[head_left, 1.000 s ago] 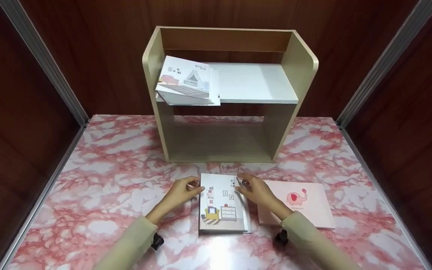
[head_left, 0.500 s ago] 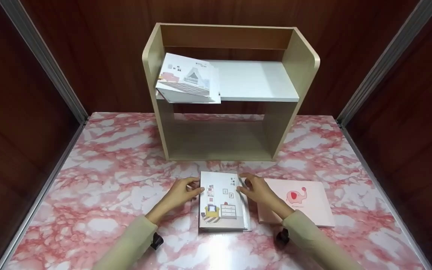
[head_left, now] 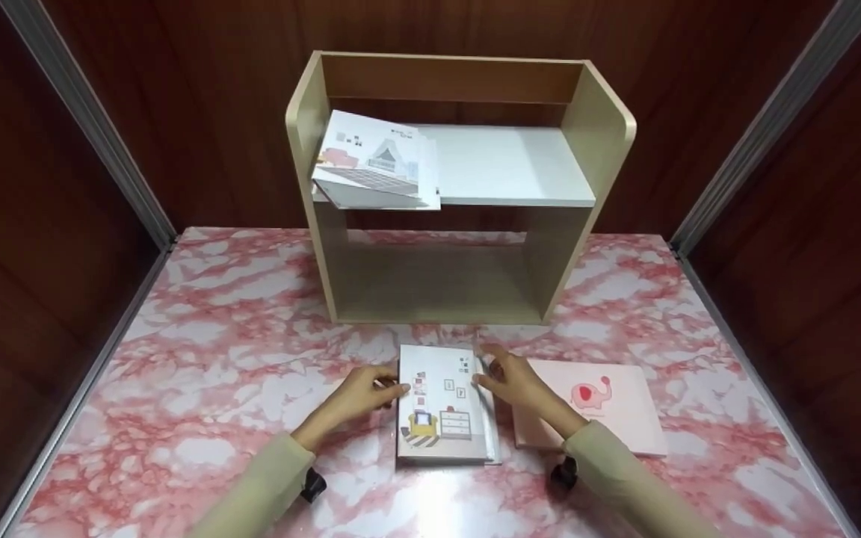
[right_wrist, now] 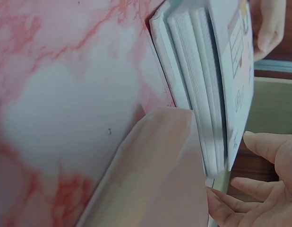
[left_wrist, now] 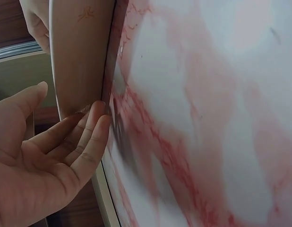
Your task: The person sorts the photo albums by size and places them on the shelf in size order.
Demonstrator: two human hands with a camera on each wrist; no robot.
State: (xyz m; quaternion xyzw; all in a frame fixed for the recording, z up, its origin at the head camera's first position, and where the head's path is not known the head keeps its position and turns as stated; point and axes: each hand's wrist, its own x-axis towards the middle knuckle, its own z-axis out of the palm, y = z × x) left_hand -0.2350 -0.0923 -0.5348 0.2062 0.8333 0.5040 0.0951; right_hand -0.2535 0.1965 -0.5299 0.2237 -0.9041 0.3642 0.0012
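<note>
From the head camera, we see a thick white hardcover book (head_left: pixel 438 407) with a yellow armchair on its cover, lying on a red-and-white marbled tabletop (head_left: pixel 214 329), on the near side of a pale wooden two-level bookcase (head_left: pixel 601 131); a left hand (head_left: pixel 359 392) and a right hand (head_left: pixel 514 385) flank it; a flat pale pink book (head_left: pixel 617 403) with an elephant lies just to its right; another white illustrated hardcover (head_left: pixel 374 161) sits tilted at the left of the upper shelf (head_left: pixel 505 161).

From the left wrist, we find that hand's thumb well parted from loosely extended fingers (left_wrist: pixel 87 156), their tips touching the spine (left_wrist: pixel 84 56) toward its far end; it grips nothing.

From the right wrist, we see thumb and fingers spread about the book's far right corner, clasping nothing; whether the thumb touches, we cannot tell.
</note>
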